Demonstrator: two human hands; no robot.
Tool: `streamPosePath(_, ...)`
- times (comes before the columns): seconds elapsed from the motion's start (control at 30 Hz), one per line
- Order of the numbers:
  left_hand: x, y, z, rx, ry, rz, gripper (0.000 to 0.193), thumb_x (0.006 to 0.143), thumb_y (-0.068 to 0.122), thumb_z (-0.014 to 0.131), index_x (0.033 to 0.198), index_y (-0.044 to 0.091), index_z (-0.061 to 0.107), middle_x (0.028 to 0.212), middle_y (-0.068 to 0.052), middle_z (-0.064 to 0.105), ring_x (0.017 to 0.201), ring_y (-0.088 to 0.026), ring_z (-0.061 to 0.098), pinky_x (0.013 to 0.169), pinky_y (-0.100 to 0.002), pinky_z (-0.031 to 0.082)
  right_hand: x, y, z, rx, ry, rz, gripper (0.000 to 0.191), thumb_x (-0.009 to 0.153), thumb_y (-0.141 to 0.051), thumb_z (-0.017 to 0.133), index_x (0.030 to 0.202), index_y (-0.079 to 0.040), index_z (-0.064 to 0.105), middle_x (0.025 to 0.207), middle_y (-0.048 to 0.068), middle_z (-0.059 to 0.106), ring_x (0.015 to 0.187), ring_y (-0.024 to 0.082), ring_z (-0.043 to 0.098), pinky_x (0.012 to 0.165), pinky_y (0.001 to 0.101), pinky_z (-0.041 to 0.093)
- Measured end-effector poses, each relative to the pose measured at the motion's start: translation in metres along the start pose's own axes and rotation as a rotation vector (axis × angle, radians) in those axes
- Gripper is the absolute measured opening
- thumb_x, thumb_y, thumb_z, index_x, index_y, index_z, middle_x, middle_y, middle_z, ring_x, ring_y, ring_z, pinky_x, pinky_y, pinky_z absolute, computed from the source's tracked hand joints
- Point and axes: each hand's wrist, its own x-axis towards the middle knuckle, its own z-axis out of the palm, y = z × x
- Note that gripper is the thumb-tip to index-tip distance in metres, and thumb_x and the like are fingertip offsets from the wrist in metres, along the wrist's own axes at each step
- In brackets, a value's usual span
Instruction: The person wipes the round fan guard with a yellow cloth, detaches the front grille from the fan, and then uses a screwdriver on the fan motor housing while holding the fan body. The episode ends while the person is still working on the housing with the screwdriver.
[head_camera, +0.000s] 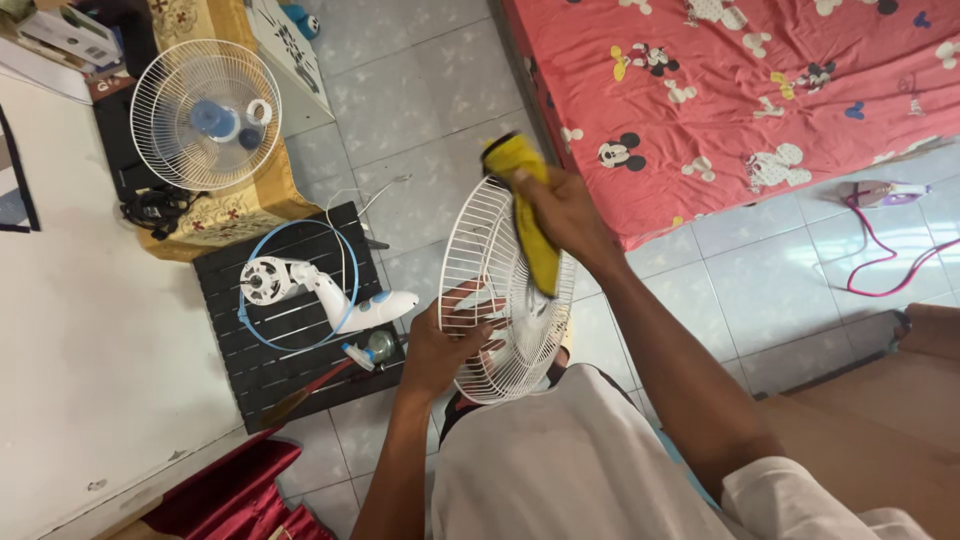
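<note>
Nearest the camera, the left hand (440, 350) is gripping the lower rim of a white wire fan guard (505, 290), fingers curling through the wires, the forearm rising from the bottom edge of the view. The guard is standing almost on edge above the person's lap, over the tiled floor (430, 130). The right hand (565, 210) is reaching in from the right with the elbow bent, clenching a yellow cloth (530, 215) and pressing it against the guard's upper face; the cloth is hanging down across the wires toward the guard's centre. Just to the left, a black slatted board (285, 345) is lying on the floor, bearing a white fan motor body (320, 290) inside a blue ring (245, 300). Farther off, a second white wire guard (205, 115) with blue parts inside is resting on a yellow patterned cloth (235, 205). At the top left corner a white box (70, 30) is lying tilted; its label is too small to tell. Far right, a red cartoon-printed bedsheet (760, 90) is covering a mattress, with a purple iron (885, 192) on the floor beside it.
</note>
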Motion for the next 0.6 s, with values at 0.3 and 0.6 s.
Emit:
streamPosePath(0.3, 0.019, 0.001, -0.012, 0.158, 0.171, 0.154, 0.052, 0.087, -0.012, 0.068, 0.138, -0.006, 0.057, 0.116, -0.020, 0.074, 0.099, -0.021, 0.074, 0.085, -0.036, 0.064, -0.124, -0.013, 0.059, -0.185, -0.060, -0.369, 0.049, 0.099, -0.020, 0.060, 0.141, 0.001, 0.047, 0.125, 0.024, 0.061, 0.120, 0.041, 0.058, 0.105, 0.0478, 0.045)
streamPosePath(0.6, 0.018, 0.006, 0.002, 0.037, 0.130, 0.072, 0.058, 0.087, -0.008, 0.066, 0.144, -0.002, 0.052, 0.113, -0.018, 0.075, 0.097, -0.019, 0.074, 0.083, -0.034, 0.067, -0.107, -0.002, 0.039, -0.297, -0.023, -0.683, 0.038, 0.098, -0.009, 0.059, 0.135, 0.002, 0.058, 0.154, 0.031, 0.041, 0.149, 0.048, 0.034, 0.126, 0.0526, 0.024)
